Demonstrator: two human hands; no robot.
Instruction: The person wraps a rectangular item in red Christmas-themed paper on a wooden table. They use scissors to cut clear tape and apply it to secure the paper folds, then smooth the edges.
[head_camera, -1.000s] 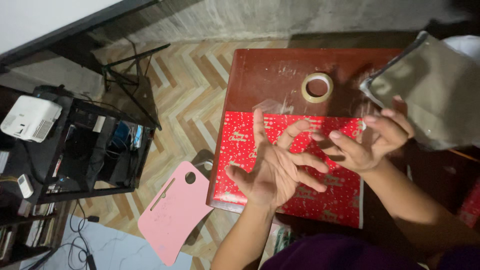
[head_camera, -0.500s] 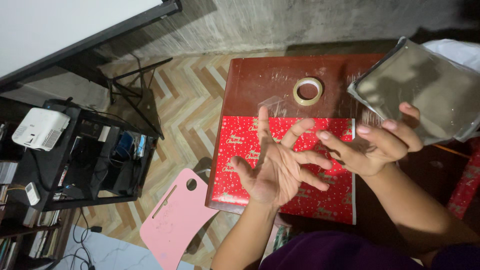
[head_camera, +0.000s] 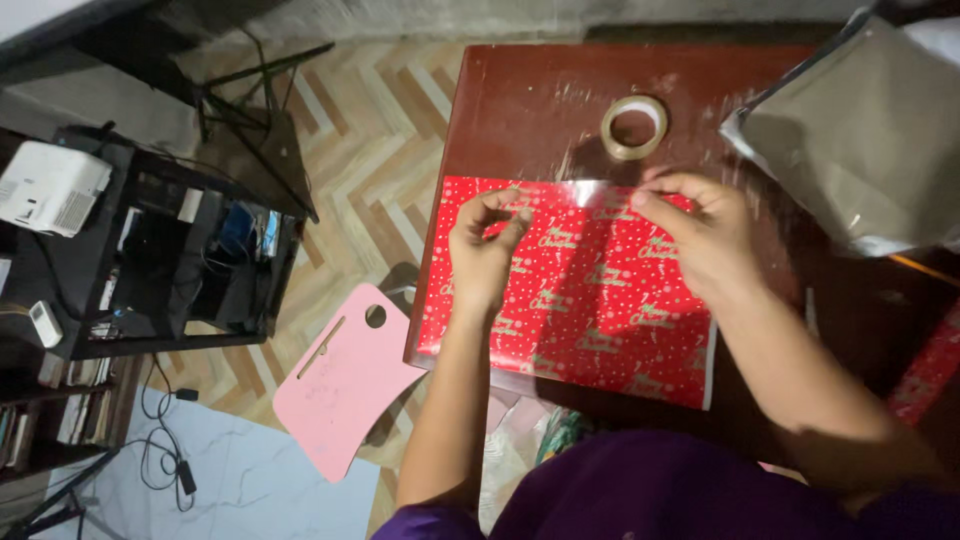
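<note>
While both hands, left hand (head_camera: 483, 240) and right hand (head_camera: 700, 225), pinch the tape strip (head_camera: 585, 192) taut over the red wrapping paper (head_camera: 580, 300), slack could let it stick crooked.

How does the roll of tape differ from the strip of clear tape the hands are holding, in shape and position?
The roll of tape is a closed beige ring lying flat on the bare dark red table; the strip of clear tape is a straight, glossy band stretched along the top edge of the red wrapping paper. The roll lies untouched, while the strip is pinched at its ends by the left hand and right hand. Both lie on the same table.
</note>
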